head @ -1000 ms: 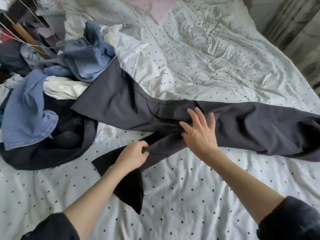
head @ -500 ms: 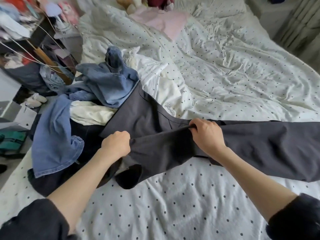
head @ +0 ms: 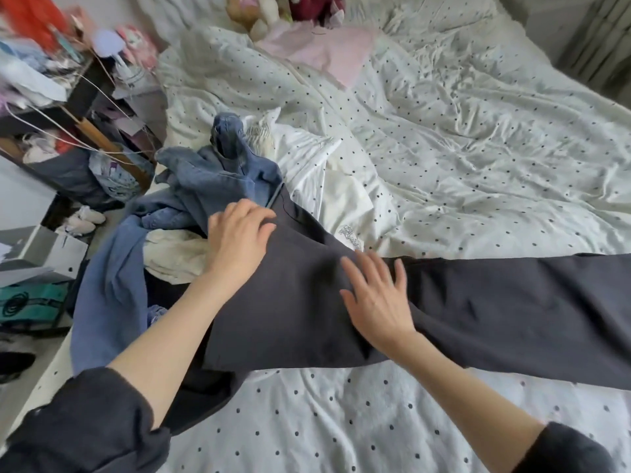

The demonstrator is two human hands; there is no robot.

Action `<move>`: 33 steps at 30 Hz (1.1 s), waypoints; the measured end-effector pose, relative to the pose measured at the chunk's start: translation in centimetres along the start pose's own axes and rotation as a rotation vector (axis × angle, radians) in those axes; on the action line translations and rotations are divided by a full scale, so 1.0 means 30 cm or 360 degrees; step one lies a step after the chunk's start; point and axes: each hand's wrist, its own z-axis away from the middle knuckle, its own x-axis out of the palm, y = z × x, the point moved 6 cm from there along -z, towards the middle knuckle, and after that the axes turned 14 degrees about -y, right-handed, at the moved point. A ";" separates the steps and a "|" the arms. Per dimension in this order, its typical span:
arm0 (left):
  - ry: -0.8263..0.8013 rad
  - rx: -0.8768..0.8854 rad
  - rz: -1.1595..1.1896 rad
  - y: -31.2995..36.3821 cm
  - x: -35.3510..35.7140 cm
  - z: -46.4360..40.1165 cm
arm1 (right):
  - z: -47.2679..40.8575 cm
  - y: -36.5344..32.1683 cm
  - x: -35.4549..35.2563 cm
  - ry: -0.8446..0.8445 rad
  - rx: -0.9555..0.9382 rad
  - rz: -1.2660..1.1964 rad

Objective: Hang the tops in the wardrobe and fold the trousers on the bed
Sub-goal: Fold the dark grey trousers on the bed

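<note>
The dark trousers [head: 478, 308] lie stretched across the spotted bed [head: 478, 158], legs laid one over the other and running off to the right. The left hand [head: 239, 233] rests flat near the waistband, fingers straight and together, right beside the heap of jeans [head: 218, 179]. The right hand [head: 379, 298] presses the cloth lower down, fingers spread; it is blurred, so how firmly it bears down I cannot tell. A white top [head: 170, 254] lies under the jeans, touching the trousers' left edge. A pink cloth [head: 327, 52] lies by the pillows.
</note>
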 end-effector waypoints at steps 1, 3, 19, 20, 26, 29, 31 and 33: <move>0.0089 -0.0094 0.0216 -0.045 -0.007 0.024 | -0.003 -0.032 0.020 -0.0050 -0.0071 -0.0030; 0.0153 -0.0357 0.0559 -0.149 0.004 0.080 | -0.029 -0.076 0.039 -0.0101 -0.0141 -0.0128; -0.0492 -0.0635 0.0849 -0.282 0.141 0.226 | -0.322 -0.246 0.002 -0.0217 0.0076 -0.0553; -0.0497 -0.0648 0.0862 -0.292 0.138 0.228 | -0.319 -0.235 -0.006 -0.0186 0.0088 -0.0606; -0.0551 -0.0922 0.1371 -0.382 0.133 0.363 | -0.294 -0.239 -0.090 -0.0219 -0.0054 -0.1478; -0.0689 -0.1092 0.1653 -0.410 0.167 0.461 | -0.323 -0.290 -0.120 -0.0247 -0.0135 -0.1467; -0.0774 -0.1210 0.1785 -0.420 0.196 0.519 | -0.334 -0.326 -0.103 -0.0249 -0.0123 -0.1440; -0.0912 -0.1231 0.1842 -0.419 0.226 0.557 | -0.340 -0.350 -0.062 -0.0275 -0.0087 -0.1351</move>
